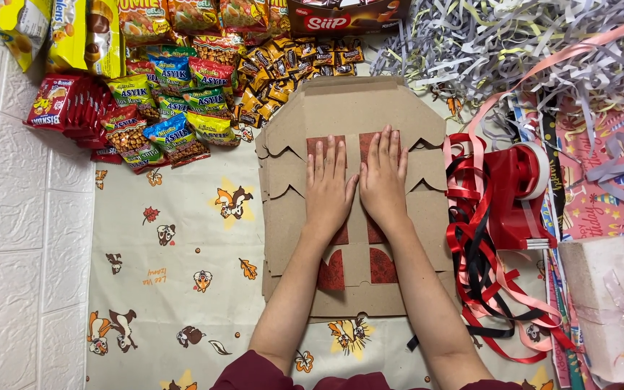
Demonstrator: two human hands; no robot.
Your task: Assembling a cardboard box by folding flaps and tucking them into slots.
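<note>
Left hand [328, 186] and right hand [383, 180] flat, side by side; fingers together

Flattened cardboard box [355, 130]: plain brown, dark red panels showing through cut-outs. Cloth [182, 238]: cream, printed with squirrels and orange-brown leaves. Tape dispenser [518, 195]: red. Ribbons [478, 282]: red, black, pink. Shredded paper [485, 43]: grey-lilac, possibly some yellow. Snack packets [175, 94]: red, green, blue, yellow. Sleeves [254, 375]: maroon.
</note>
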